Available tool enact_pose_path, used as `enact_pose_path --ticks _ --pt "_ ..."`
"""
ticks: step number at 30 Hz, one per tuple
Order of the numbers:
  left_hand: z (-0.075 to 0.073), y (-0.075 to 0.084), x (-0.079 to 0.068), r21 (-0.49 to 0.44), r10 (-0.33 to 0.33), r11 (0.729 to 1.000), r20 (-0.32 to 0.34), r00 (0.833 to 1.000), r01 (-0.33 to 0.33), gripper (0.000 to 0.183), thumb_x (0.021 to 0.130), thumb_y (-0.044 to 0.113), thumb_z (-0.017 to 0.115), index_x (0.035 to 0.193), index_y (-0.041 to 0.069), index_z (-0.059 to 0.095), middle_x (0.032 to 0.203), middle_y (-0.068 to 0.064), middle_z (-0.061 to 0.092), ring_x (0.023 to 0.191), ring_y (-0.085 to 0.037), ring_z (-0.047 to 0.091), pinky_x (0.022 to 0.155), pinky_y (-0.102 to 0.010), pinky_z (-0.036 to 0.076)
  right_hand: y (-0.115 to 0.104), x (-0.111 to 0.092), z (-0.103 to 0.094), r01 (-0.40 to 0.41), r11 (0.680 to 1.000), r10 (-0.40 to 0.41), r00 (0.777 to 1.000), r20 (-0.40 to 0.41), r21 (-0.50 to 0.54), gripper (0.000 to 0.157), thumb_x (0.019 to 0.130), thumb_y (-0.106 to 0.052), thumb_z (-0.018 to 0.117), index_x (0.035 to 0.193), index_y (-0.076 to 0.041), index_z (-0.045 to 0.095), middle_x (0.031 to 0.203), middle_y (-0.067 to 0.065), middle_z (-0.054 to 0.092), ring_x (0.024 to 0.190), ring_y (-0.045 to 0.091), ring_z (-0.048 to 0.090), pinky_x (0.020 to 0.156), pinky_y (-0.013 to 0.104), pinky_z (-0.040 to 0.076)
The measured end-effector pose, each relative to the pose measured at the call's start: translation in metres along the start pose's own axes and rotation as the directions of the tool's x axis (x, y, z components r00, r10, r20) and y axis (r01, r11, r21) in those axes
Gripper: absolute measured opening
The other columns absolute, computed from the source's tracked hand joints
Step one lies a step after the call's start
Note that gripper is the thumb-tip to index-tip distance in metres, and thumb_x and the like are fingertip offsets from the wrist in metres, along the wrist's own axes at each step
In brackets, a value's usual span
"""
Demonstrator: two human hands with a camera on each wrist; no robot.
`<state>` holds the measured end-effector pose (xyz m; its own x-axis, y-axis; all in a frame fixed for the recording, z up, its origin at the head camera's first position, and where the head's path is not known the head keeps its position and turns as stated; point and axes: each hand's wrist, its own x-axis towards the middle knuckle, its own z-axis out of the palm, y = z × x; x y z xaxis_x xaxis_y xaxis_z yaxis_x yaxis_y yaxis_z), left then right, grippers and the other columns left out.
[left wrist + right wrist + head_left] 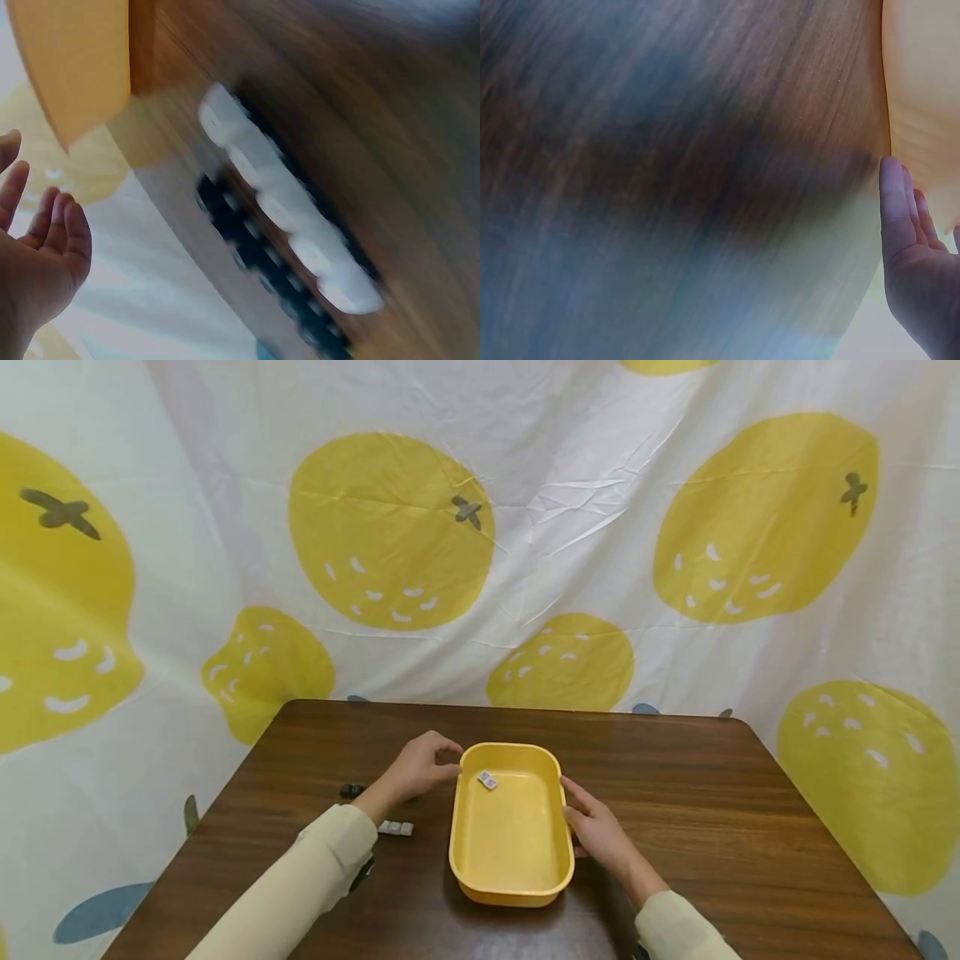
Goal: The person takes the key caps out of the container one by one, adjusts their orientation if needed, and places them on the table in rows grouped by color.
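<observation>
A yellow rectangular tray (513, 839) stands on the table between my hands. Inside, near its far left corner, lie small white blocks (487, 781) with dark marks. My left hand (420, 767) is by the tray's far left rim, fingers loosely bent; the left wrist view shows a gap between its fingers and the yellow wall. My right hand (600, 833) rests along the tray's right side, its straight fingers (898, 202) against the wall. Left of the tray, partly behind my left forearm, are a row of white blocks (274, 206) and a row of black pieces (259, 266).
The dark wooden table (720, 827) extends on both sides of the tray. A white curtain (555, 527) printed with large yellow lemons hangs behind its back edge and around both sides.
</observation>
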<state>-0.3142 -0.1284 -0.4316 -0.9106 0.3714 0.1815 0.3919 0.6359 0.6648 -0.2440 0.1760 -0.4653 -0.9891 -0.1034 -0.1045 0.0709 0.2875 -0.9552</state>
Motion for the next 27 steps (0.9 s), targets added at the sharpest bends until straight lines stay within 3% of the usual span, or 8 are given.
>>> enact_pose_path --ticks 6,15,19,25,27 --pt "0.028 0.011 0.022 0.096 0.001 0.995 0.04 0.999 -0.005 0.03 0.091 0.016 0.072 0.119 0.004 0.07 0.13 -0.02 0.05 0.122 -0.039 0.047 0.099 -0.052 0.042 0.001 -0.001 0.001 0.002 1.0 -0.001 1.0 -0.005 0.011 0.053 0.103 -0.01 0.048 0.154 -0.01 0.036 0.108 0.02 0.059 0.079 0.025 0.065 0.057 0.043 0.057" --pt "0.051 0.017 0.039 0.267 -0.094 0.962 0.122 0.988 0.059 0.029 0.088 0.024 0.076 0.115 0.014 0.074 0.149 -0.025 0.037 0.137 -0.046 0.032 0.105 -0.061 0.033 0.0 -0.003 0.003 -0.011 1.0 0.011 1.0 -0.001 0.011 0.052 0.103 -0.01 0.047 0.154 -0.013 0.037 0.114 0.02 0.061 0.083 0.026 0.067 0.062 0.044 0.058" --pt "0.058 0.017 0.044 0.344 -0.121 0.937 0.137 0.983 0.067 0.023 0.089 0.024 0.075 0.111 0.017 0.076 0.151 -0.023 0.035 0.14 -0.043 0.027 0.107 -0.06 0.032 0.001 -0.002 0.003 -0.014 1.0 0.014 1.0 0.001 0.011 0.053 0.103 -0.01 0.047 0.154 -0.014 0.037 0.112 0.019 0.061 0.083 0.026 0.067 0.063 0.043 0.058" --pt "0.066 0.018 0.049 0.506 -0.104 0.862 0.136 0.985 0.022 0.011 0.089 0.025 0.073 0.098 0.024 0.079 0.151 -0.018 0.038 0.141 -0.039 0.028 0.103 -0.057 0.037 0.0 -0.002 0.0 -0.008 1.0 0.008 1.0 -0.013 -0.004 0.052 0.103 -0.01 0.047 0.154 -0.014 0.037 0.109 0.018 0.061 0.081 0.025 0.067 0.061 0.042 0.057" --pt "0.068 0.018 0.051 0.529 -0.102 0.849 0.132 0.986 0.017 0.009 0.087 0.024 0.075 0.095 0.025 0.079 0.15 -0.017 0.039 0.14 -0.039 0.03 0.102 -0.057 0.038 0.0 -0.002 -0.001 -0.01 1.0 0.01 1.0 -0.017 -0.001 0.052 0.103 -0.01 0.048 0.154 -0.014 0.037 0.109 0.018 0.061 0.081 0.025 0.067 0.061 0.042 0.057"
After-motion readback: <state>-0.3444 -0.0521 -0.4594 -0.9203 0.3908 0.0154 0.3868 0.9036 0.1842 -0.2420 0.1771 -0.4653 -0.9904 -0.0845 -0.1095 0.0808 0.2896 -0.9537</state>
